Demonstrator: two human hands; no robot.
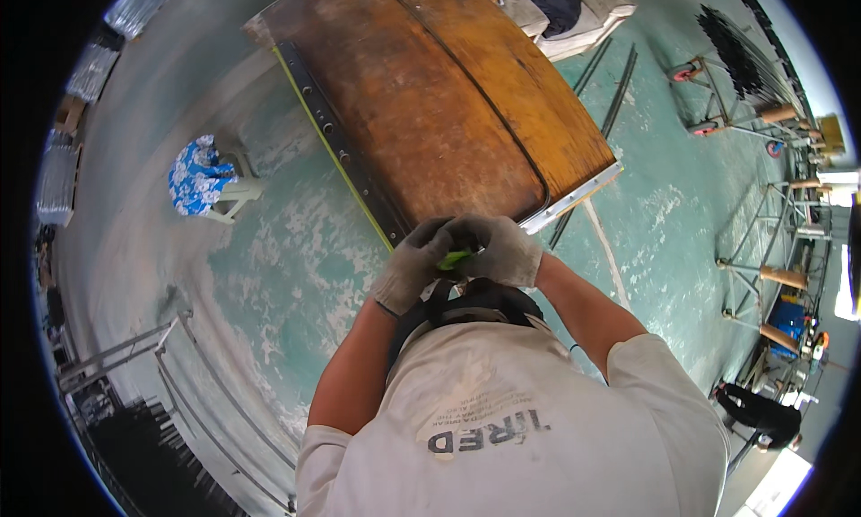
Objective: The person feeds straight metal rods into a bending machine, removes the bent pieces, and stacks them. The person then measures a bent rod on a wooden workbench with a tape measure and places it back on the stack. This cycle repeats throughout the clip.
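Close in front of my waist, my two hands meet in greyish work gloves. Between them shows a small bright-green thing [454, 260], mostly covered by the gloves, so its kind cannot be made out. My left hand [414, 264] closes on it from the left, fingers curled. My right hand [502, 253] is bent over it from the other side, also with curled fingers. Just beyond them lies the near edge of a large table with a worn brown top [421, 113]. A thin black cord or strip [489, 100] runs lengthwise over that top.
A dark rail with holes [345, 154] edges the table's left side; a pale metal bar [572, 199] edges its near right corner. A stool with a blue floral cover [199, 178] stands left. Wheeled racks [717, 86] line the right, where another person [762, 414] bends over.
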